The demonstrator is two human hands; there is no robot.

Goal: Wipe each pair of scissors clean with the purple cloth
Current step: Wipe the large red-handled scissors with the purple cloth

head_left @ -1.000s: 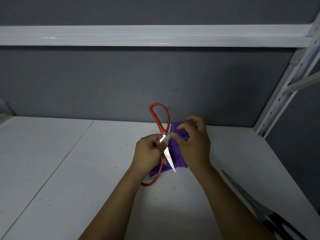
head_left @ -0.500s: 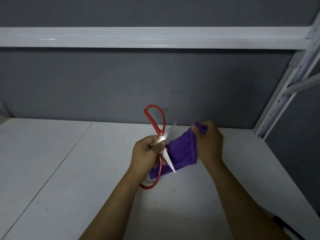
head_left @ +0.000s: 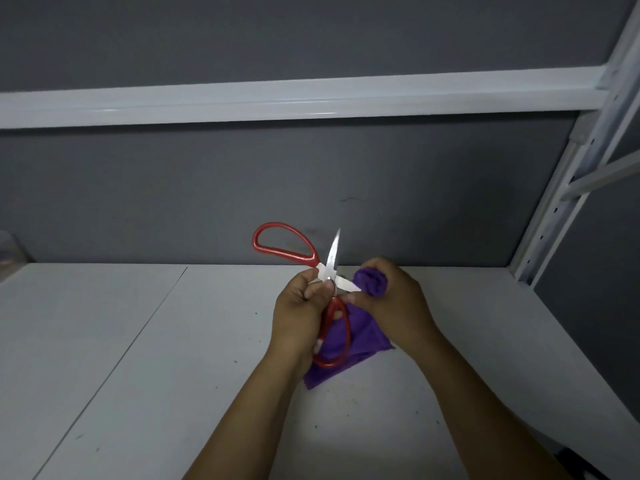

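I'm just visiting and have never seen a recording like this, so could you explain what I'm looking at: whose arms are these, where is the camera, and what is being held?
There is no machine here. A person wears a wide-angle camera on the head, looking forward and down, so the two bare arms coming in from the bottom are their own. The left hand grips a pair of red-handled scissors near the pivot, with the blades spread open: one blade points up, the other points right. The right hand holds a purple cloth, bunched around that right-pointing blade, while the rest of the cloth hangs down to the white shelf below. The shelf shows small dark specks. Behind it is a grey wall, with a white shelf beam overhead and a white metal upright at the right.
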